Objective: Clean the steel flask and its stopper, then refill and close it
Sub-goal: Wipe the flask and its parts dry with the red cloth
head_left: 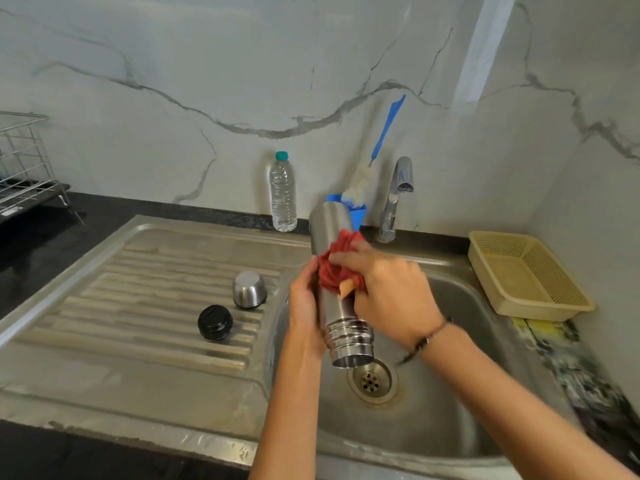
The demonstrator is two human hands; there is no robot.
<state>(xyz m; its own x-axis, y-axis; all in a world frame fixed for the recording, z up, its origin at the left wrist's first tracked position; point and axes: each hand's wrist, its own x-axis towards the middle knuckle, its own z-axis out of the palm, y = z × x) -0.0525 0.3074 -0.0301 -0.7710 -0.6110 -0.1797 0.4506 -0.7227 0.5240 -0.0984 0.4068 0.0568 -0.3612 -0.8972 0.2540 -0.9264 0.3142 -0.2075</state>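
The steel flask (330, 225) hangs upside down over the sink basin (450, 341), its open threaded mouth pointing at the drain (372, 381). My left hand (304, 303) grips the flask's body from the left. My right hand (388, 292) presses a red cloth (337, 268) against the flask's middle. The black stopper (215, 322) lies on the ribbed drainboard (138, 289). Just behind it stands the steel cup lid (249, 289), mouth down.
A plastic water bottle (283, 194) with a teal cap stands by the wall. A blue holder (356, 211) with a bottle brush (377, 147) sits left of the tap (396, 199). A yellow basket (526, 275) rests right of the sink. A wire dish rack (24, 168) is far left.
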